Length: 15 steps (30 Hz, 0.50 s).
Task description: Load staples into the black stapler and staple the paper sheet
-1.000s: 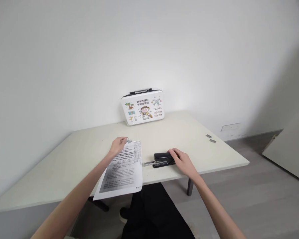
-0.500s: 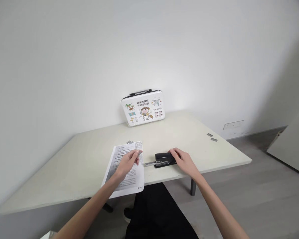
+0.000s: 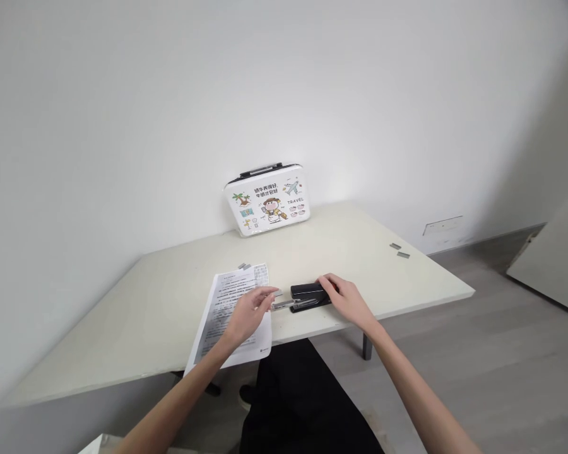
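A black stapler (image 3: 307, 292) lies on the table near its front edge, with its metal staple tray (image 3: 283, 305) pulled out to the left. Its right end is gripped by my right hand (image 3: 346, 301). Between the thumb and fingers of my left hand (image 3: 247, 316) is a small grey strip of staples (image 3: 278, 292), held just above the tray's outer end. Printed sheets of paper (image 3: 218, 299) lie beneath my left hand and forearm, partly hidden by them and overhanging the front edge.
Two grey staple strips (image 3: 244, 266) lie behind the paper, and two more staple strips (image 3: 400, 250) sit near the right edge. A white cartoon-printed case (image 3: 269, 205) leans against the wall at the back of the table (image 3: 123, 315).
My left hand has moved slightly right and up, bringing the staple strip over the tray's end. My right hand still holds the stapler. The view has shifted slightly.
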Tool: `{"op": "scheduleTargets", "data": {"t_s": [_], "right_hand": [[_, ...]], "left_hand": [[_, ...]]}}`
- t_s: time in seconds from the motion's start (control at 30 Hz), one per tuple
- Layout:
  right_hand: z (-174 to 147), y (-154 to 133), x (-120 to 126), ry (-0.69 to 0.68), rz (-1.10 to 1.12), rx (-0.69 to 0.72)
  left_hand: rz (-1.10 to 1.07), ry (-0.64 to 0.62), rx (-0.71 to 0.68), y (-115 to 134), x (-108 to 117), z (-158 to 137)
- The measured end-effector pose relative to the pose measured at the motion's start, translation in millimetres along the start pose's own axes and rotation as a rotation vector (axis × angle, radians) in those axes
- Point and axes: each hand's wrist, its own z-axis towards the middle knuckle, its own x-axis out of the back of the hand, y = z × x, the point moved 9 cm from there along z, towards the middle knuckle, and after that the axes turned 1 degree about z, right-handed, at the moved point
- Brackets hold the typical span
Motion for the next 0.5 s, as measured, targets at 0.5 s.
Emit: {"op": "scheduleTargets", "data": {"t_s": [0.5], "right_hand": [[2, 1, 2, 0.005, 0.017, 0.029]], "left_hand": [[0.289, 0.011, -0.226, 10, -8, -12]]}}
